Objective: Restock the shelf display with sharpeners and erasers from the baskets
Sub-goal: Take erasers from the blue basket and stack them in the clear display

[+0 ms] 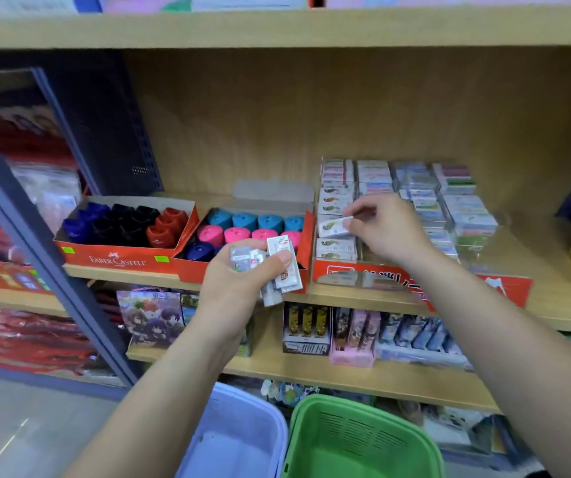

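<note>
STOCK ON VIEW, WITH HAZARDS

1. Wooden shelf, running from 9 to 3 o'clock. Carries all the display stock.
2. Green basket at 6 o'clock, under my arms, with the pale lilac basket just beside it at 7 o'clock.
3. Eraser tray, clear with a red label front, at 2 o'clock. Wrapped erasers are packed in columns. Hazard: the stacks stand loose, so a nudge from my knuckles could topple the neighbours.
4. Sharpener boxes, two red cartons at 9 o'clock and just left of centre. They sit directly behind my loaded hand.
5. Left hand, at centre. Fingers and thumb are curled round the eraser bundle.
6. Right hand, at 3 o'clock. Thumb and forefinger are pinched on the single eraser, over the tray's left column.
7. Eraser bundle. Several pieces jut past my thumb toward 5 o'clock. Hazard: the wrappers look slick and the hold is one-handed, so I judge a piece could slide out into the sharpeners or off the shelf edge.
8. Single eraser, tilted. Hazard: set down askew, it may not seat flat in its column.
</note>
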Action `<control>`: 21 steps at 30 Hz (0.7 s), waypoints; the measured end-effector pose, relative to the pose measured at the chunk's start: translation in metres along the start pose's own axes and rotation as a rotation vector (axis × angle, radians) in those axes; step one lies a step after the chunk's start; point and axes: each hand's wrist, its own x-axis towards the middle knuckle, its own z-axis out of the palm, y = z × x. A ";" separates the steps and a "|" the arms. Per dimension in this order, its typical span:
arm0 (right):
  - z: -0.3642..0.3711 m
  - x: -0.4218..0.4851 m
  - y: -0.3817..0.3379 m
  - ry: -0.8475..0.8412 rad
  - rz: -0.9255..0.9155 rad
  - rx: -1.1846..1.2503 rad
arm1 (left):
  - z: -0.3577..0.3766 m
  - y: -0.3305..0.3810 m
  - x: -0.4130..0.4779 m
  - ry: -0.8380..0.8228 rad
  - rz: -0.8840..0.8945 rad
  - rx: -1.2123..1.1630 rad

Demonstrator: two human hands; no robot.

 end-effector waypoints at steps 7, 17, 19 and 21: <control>0.018 -0.002 0.004 -0.012 -0.079 -0.160 | -0.008 -0.005 0.002 0.003 -0.027 -0.031; 0.019 -0.094 -0.060 -0.290 -0.008 0.498 | -0.003 -0.017 -0.002 -0.020 -0.049 -0.153; 0.027 -0.100 -0.062 -0.227 0.045 0.546 | -0.001 -0.019 -0.004 -0.026 -0.056 -0.161; 0.030 -0.103 -0.063 -0.170 0.096 0.595 | -0.001 -0.020 -0.006 -0.019 -0.068 -0.160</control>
